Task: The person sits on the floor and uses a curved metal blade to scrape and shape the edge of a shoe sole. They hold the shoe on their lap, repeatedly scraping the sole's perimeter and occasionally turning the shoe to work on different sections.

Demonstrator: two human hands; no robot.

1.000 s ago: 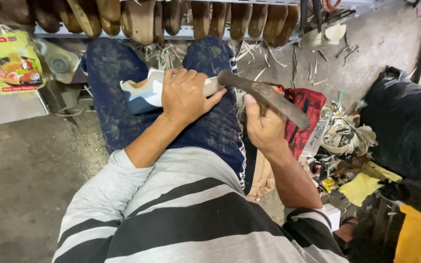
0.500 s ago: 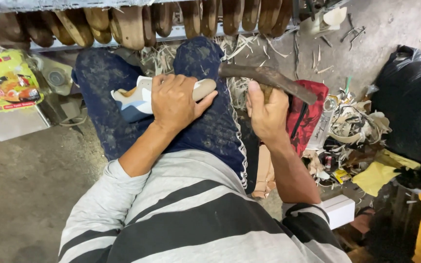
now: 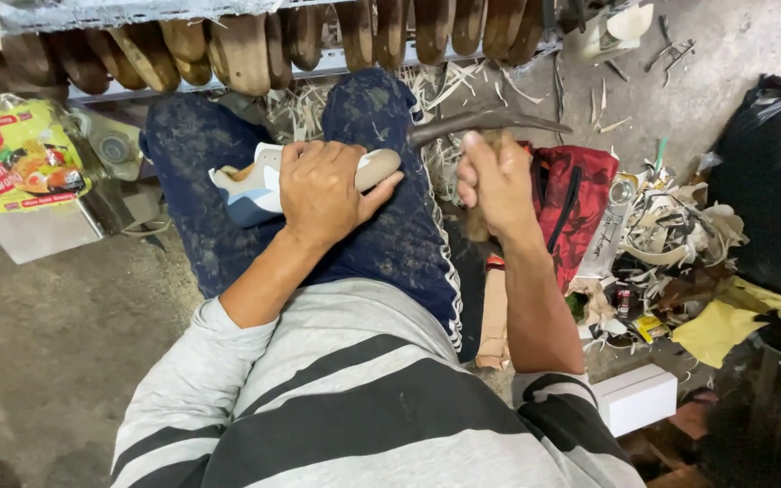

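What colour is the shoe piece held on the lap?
White with a light-blue part and a beige toe end; the shoe piece shows in the head view.

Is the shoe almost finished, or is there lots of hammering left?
Partly done: the white and blue shoe already has its upper shaped over a form. In hand: the left hand presses it onto the lap while the right hand holds the hammer beside its toe. Left: no outer sole shows, so probably plenty remains.
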